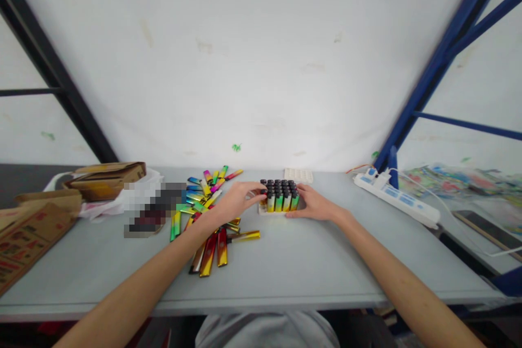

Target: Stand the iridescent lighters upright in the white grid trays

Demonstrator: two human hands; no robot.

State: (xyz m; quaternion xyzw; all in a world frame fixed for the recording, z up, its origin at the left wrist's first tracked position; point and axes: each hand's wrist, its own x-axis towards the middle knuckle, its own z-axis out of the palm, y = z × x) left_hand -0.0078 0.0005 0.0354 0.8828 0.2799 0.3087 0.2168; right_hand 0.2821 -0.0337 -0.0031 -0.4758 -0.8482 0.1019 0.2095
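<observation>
A scuffed white wall (253, 65) is flanked by dark and blue metal posts (440, 60); the grey bench (326, 266) is evenly lit.

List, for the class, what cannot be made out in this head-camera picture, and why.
All in the head view:
Bodies of the rear upright lighters: hidden by the front row.
Whether the left hand grips a lighter: too small.
Whatever lies under the pixelated patch: blurred out.
The red-printed cardboard: cut off by the left edge.
Fine markings on the loose lighters: too small.

White tray (274, 213) mostly hidden beneath the upright lighters (279, 201)
</observation>
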